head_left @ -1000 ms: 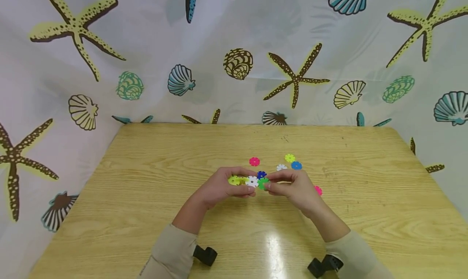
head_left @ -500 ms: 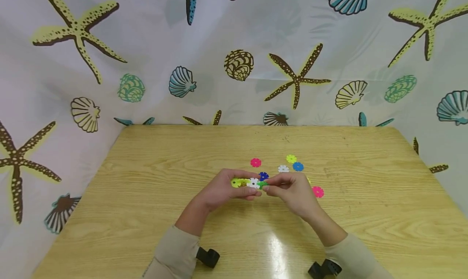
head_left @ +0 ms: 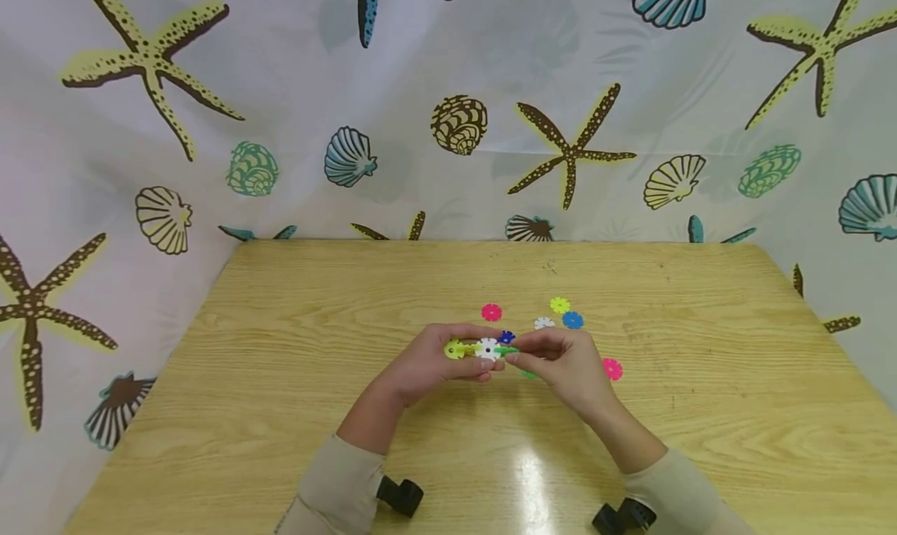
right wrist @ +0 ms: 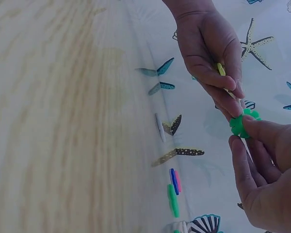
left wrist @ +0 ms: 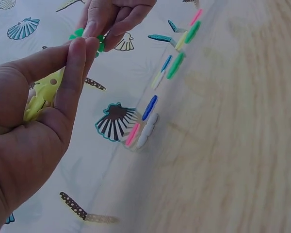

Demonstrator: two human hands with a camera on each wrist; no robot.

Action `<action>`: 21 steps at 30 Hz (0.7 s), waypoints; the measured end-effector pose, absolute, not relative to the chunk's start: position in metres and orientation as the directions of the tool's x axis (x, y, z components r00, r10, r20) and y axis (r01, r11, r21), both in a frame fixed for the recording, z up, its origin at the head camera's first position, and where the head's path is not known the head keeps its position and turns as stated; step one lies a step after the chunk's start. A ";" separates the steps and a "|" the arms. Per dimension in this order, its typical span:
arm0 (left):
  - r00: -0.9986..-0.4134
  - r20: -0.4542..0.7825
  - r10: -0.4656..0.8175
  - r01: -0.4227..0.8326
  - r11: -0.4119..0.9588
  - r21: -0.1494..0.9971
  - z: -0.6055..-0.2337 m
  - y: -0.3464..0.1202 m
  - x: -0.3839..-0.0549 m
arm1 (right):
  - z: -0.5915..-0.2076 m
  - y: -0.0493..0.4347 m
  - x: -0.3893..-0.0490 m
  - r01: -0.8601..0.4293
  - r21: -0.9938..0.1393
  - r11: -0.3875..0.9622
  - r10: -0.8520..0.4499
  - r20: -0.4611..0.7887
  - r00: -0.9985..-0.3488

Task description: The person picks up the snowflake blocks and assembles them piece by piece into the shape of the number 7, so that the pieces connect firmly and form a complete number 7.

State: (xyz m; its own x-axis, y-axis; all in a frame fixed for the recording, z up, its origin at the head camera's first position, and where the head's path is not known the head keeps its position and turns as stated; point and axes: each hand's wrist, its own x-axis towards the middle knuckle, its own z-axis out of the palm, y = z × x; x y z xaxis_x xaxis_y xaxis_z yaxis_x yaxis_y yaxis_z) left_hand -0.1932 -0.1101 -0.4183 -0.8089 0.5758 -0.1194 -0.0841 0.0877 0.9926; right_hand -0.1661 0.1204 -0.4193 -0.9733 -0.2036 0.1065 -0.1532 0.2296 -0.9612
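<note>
Yellow disc (head_left: 454,350) and white disc (head_left: 488,343) in a row above the surface (head_left: 315,301), green disc (right wrist: 238,127) at the white one's edge. Likely light, stiff, slick plastic, hard to break; best pinched by the faces near the rim. Left hand (head_left: 429,357) curls round the row; right hand (head_left: 571,365) pinches the green, grip nearly closed.

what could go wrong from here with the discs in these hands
The green disc, pinched by the right hand beside the white end of the row of yellow and white discs, could slip sideways. Pushing might also bend or loosen that row in the left hand. A finger could nudge the dark blue disc lying just beyond.
</note>
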 end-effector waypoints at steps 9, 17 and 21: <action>-0.870 -0.129 0.475 0.022 0.300 0.954 -0.419 -0.125 -0.192 | -0.421 0.109 -0.166 -0.092 -0.985 0.149 -0.241 0.054 -0.969; -0.868 -0.137 0.477 0.002 0.280 0.960 -0.417 -0.125 -0.194 | -0.424 0.105 -0.166 -0.024 -0.984 0.174 -0.255 -0.021 -0.967; -0.866 -0.127 0.483 0.006 0.266 0.964 -0.416 -0.125 -0.193 | -0.427 0.103 -0.167 -0.004 -0.988 0.152 -0.272 -0.038 -0.961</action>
State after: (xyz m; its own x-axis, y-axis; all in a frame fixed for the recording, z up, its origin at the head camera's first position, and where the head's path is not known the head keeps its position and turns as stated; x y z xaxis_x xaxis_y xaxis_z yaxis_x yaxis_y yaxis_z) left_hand -0.1934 -0.1248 -0.4163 -0.8664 0.4828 -0.1274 0.0064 0.2659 0.9640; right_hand -0.1673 0.1032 -0.4268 -0.9615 -0.2722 -0.0379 -0.0041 0.1522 -0.9883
